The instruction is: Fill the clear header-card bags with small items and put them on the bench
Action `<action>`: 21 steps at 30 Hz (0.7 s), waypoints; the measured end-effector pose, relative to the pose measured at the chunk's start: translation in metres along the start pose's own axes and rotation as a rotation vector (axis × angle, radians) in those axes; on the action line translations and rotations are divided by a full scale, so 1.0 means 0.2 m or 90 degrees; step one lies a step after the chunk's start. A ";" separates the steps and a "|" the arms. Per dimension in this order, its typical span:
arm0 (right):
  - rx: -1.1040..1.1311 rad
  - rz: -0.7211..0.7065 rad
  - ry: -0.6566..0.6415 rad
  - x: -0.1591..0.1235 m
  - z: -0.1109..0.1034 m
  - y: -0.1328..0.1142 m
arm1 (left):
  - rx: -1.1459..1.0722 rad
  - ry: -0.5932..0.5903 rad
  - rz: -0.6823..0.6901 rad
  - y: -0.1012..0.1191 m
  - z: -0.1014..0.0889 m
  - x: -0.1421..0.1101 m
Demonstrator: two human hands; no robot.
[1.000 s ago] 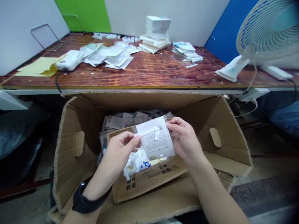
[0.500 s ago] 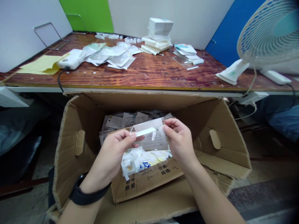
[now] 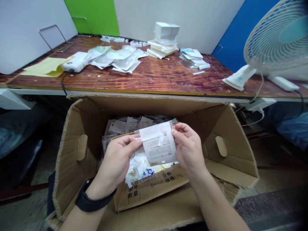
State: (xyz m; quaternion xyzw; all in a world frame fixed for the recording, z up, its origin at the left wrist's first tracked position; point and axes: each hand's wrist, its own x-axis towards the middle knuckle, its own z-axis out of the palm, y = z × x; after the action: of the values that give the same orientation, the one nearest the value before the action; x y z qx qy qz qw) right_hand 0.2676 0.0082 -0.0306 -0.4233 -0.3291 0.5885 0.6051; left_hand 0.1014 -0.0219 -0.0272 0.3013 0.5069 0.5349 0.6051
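Note:
Both hands hold a small clear plastic packet (image 3: 158, 146) with a white printed card inside, upright over an open cardboard box (image 3: 79, 128). My left hand (image 3: 117, 160) pinches the packet's upper left corner and wears a black wristband. My right hand (image 3: 189, 149) pinches the upper right edge. Under the packet, a smaller cardboard tray (image 3: 154, 187) holds several white packets (image 3: 138, 166). More grey packets (image 3: 130, 123) stand in a row deeper in the box.
A wooden table (image 3: 154, 75) runs behind the box. On it lie loose packets (image 3: 120, 59), a stack of white boxes (image 3: 165, 40), a white device with a cable (image 3: 74, 62), yellow paper (image 3: 44, 67) and a fan (image 3: 271, 35) at right.
The packet tipped back flat half a second ago and now stands upright facing me again. Both hands kept their pinch on its top corners.

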 end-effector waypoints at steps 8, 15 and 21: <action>0.035 0.078 0.014 -0.01 0.01 -0.02 | -0.071 0.031 -0.023 0.04 0.02 -0.03; 0.011 0.083 -0.086 -0.02 0.01 -0.02 | -0.063 0.032 -0.044 0.05 0.02 -0.03; -0.145 0.110 -0.143 -0.03 0.01 -0.03 | -0.055 0.041 -0.058 0.06 0.02 -0.04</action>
State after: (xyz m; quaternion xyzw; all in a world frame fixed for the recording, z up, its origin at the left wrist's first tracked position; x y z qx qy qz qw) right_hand 0.2683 0.0028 -0.0249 -0.4472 -0.4216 0.6410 0.4597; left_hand 0.1013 -0.0256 -0.0140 0.2338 0.5157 0.5379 0.6246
